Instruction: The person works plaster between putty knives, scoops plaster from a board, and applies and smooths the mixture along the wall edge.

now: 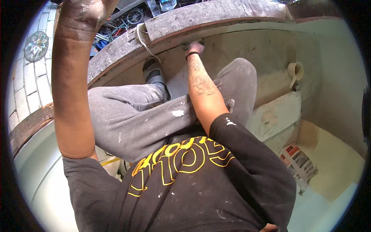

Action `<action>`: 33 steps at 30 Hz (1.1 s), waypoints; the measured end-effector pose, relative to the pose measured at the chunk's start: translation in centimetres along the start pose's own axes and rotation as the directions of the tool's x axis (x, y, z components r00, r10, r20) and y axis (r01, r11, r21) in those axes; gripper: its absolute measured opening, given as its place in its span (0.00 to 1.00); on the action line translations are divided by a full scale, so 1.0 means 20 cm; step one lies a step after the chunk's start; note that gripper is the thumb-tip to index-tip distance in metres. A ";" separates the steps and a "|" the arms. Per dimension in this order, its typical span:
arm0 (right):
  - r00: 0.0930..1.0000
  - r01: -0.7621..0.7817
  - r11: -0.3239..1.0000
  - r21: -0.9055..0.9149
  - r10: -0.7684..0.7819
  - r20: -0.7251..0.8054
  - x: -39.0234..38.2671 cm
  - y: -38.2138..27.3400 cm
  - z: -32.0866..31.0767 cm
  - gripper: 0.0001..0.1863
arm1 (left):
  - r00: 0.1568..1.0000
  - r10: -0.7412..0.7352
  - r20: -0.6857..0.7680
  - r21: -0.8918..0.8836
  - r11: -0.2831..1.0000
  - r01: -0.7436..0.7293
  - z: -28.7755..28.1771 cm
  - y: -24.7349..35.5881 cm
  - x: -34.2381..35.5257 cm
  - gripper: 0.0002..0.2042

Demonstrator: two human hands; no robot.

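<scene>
My left arm rises along the left side, and my left hand [87,13] is at the top edge with its palm and wrist in sight. Its fingers are cut off by the frame, so what they do is hidden. Farther right, my right arm reaches out over my bent knee. My right hand [195,48], with a dark band at the wrist, is a closed fist against the smudged pale surface [270,48] under the rough grey ledge [216,16]. Whatever the fist holds, if anything, is too small to make out.
A white cord [143,40] hangs over the ledge beside my sandalled foot [154,73]. At the right, a cream tape roll [296,71] with a loose end is on the wall. Below it lie a pale board [276,116] and a printed sheet [297,164]. Clutter, including a wheel [135,16], shows beyond the ledge.
</scene>
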State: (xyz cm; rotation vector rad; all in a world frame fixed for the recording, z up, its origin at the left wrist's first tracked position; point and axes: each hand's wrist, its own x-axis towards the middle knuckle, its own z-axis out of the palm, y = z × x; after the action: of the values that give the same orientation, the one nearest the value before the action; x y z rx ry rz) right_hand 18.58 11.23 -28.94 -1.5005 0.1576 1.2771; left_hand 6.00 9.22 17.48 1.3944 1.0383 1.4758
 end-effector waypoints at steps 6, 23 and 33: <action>0.974 0.139 0.979 -0.149 -0.162 -0.157 -0.08 -0.02 -0.01 0.16 | 1.000 0.008 -0.014 -0.011 1.000 -0.008 -0.02 0.00 0.00 0.09; 0.931 0.350 0.472 -0.809 -0.273 0.243 0.01 -0.02 -0.01 0.13 | 1.000 0.022 -0.018 -0.004 1.000 -0.022 -0.05 0.03 -0.01 0.10; 0.924 0.382 0.879 -0.284 -0.362 0.122 -0.04 0.00 0.04 0.07 | 1.000 0.025 0.010 0.006 1.000 -0.025 -0.02 0.03 0.01 0.10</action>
State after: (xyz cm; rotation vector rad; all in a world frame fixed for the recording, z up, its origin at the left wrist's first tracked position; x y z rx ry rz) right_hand 17.71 11.42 -28.19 -1.6479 -0.3748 1.0643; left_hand 5.53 9.29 18.14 1.4222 1.0228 1.4841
